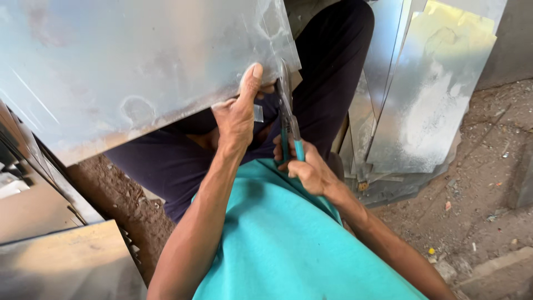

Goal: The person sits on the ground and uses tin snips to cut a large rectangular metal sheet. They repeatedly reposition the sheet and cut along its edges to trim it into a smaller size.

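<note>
Presently a metal sheet point(127, 72), resting over the lap, is gripped at its lower edge by the left hand point(236, 119); teal-handled snips point(288, 125), clasped by the right hand point(311, 169), are set at its corner; steady closing seems required.

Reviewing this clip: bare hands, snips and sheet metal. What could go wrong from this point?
1. The left hand grips the bare lower edge of the metal sheet, thumb close beside the blades of the snips; a slip could likely cut it.
2. The right hand squeezes the teal handles with no glove, near the freshly cut edge.
3. The sheet rests over the person's lap; it may shift or sag as the cut lengthens.
</note>
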